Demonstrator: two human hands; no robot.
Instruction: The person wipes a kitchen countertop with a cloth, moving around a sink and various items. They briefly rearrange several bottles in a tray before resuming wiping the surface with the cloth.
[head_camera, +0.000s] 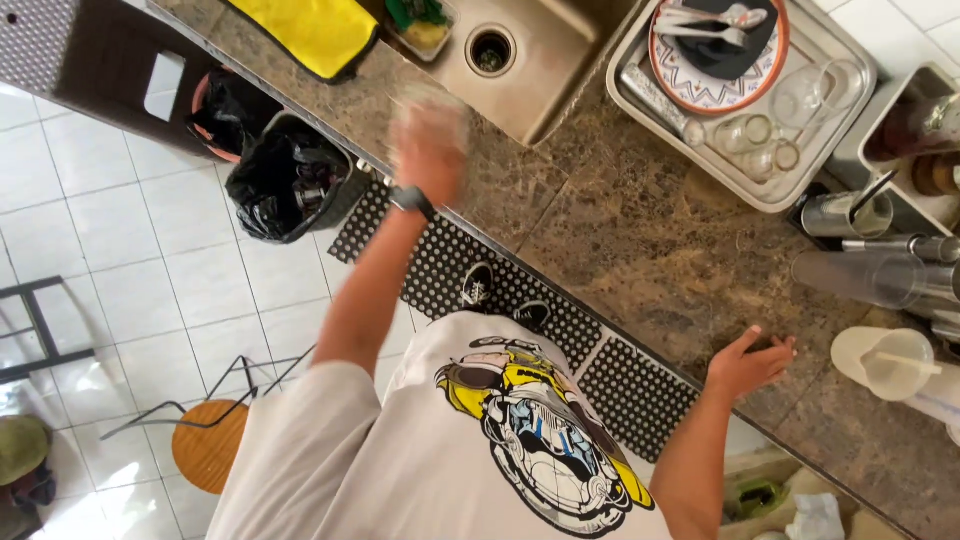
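Your left hand (428, 150) grips a blurred clear glass (432, 108), just short of the sink (520, 62). Your right hand (748, 365) rests flat and released on the stone counter (620, 230), white jug (885, 362) just beyond.

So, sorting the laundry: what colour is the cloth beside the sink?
Yellow cloth, dark-edged; head view.

i see a loose white t-shirt (440, 450) with short sleeves, its print (540, 440) a cartoon figure in yellow, black and pale blue. a black watch (412, 200) circles one wrist. black shoes (478, 285) with white marks show below.
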